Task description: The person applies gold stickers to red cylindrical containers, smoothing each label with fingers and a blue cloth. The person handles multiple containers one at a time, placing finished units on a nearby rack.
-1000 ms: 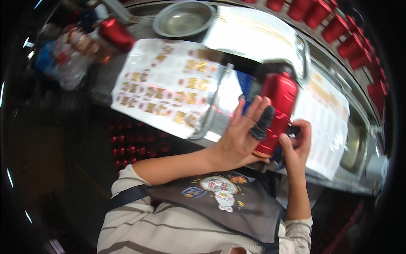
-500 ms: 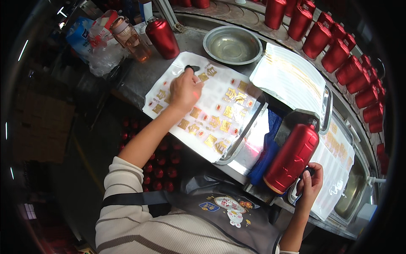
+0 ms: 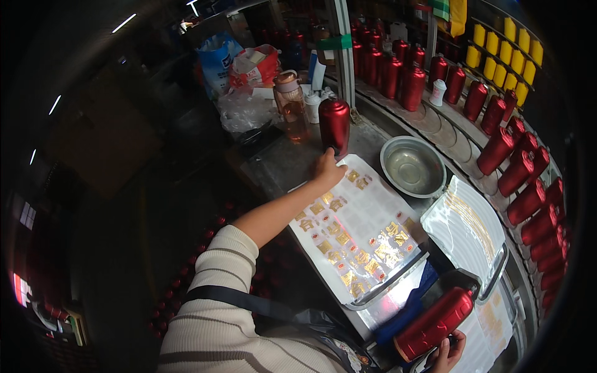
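Note:
My left hand (image 3: 329,171) reaches far over the sticker sheet (image 3: 373,199), its fingers closed around a small black piece, mostly hidden, beside the base of an upright red metal bottle (image 3: 334,121). The white sheet carries gold and red decals, with bare patches. Low on the right, my right hand (image 3: 449,354) is closed, finger and thumb pinching a dark round piece. Just above it, a second red bottle (image 3: 435,323) with raised shapes lies tilted beside a blue cloth (image 3: 416,298).
A metal basin (image 3: 413,166) of liquid stands behind the sheet, with stacked decal sheets (image 3: 465,217) to its right. A drinking bottle (image 3: 291,109) and plastic bags stand far left. Red bottles (image 3: 497,152) line a curved conveyor; yellow bottles (image 3: 502,56) hang beyond.
The view has swung left and upward. My left hand has gone from the decals to the foot of the standing red bottle. My right hand stays beside the tilted bottle.

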`<action>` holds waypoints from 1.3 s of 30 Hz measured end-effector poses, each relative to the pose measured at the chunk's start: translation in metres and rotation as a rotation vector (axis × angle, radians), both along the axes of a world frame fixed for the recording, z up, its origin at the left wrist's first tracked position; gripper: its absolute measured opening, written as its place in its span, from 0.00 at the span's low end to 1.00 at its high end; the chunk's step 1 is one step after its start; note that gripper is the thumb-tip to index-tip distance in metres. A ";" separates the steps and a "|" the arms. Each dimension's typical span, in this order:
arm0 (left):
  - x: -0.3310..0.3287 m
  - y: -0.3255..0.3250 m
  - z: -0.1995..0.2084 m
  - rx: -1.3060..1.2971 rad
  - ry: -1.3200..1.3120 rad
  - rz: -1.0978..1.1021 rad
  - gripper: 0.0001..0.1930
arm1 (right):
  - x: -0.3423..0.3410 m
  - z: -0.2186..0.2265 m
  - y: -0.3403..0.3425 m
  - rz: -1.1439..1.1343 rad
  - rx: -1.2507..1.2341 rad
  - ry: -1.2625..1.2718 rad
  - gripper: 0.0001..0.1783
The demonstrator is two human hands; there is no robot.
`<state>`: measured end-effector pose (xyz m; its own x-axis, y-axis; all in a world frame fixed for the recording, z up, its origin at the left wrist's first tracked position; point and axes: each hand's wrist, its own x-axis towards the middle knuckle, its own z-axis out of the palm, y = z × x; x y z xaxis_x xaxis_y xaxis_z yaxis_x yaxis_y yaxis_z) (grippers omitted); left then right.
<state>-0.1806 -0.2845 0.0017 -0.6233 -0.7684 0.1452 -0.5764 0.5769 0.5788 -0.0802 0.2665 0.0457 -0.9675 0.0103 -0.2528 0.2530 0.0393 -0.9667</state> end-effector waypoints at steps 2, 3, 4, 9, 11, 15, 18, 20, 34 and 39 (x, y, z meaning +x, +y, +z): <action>-0.001 -0.001 0.008 0.036 0.024 -0.031 0.27 | -0.004 -0.002 -0.002 -0.021 -0.007 -0.005 0.17; 0.000 0.001 0.008 0.061 0.034 -0.048 0.26 | -0.005 0.001 -0.002 -0.032 -0.004 -0.011 0.17; -0.002 0.001 0.008 0.064 0.047 -0.035 0.25 | -0.005 0.004 -0.003 -0.025 0.012 -0.014 0.17; -0.010 -0.019 -0.013 -0.027 0.135 0.046 0.17 | -0.004 0.006 -0.001 0.032 0.041 -0.006 0.17; -0.010 -0.024 -0.014 -0.069 0.172 0.034 0.12 | -0.003 0.005 0.000 0.031 0.049 -0.015 0.16; 0.002 -0.005 0.009 -0.258 0.248 -0.053 0.07 | 0.001 0.006 -0.001 0.022 0.085 -0.013 0.17; 0.010 0.015 0.029 -0.271 0.362 -0.202 0.06 | 0.005 -0.001 0.006 0.073 0.096 0.040 0.19; 0.017 0.033 0.051 -0.336 0.372 -0.338 0.08 | 0.002 -0.009 0.006 0.105 0.064 0.158 0.18; 0.086 0.225 0.169 -0.241 0.418 -1.506 0.19 | 0.011 0.020 -0.025 0.122 0.144 0.218 0.34; 0.073 0.274 0.171 0.061 0.451 -1.638 0.15 | 0.009 0.019 -0.016 0.132 0.055 0.189 0.29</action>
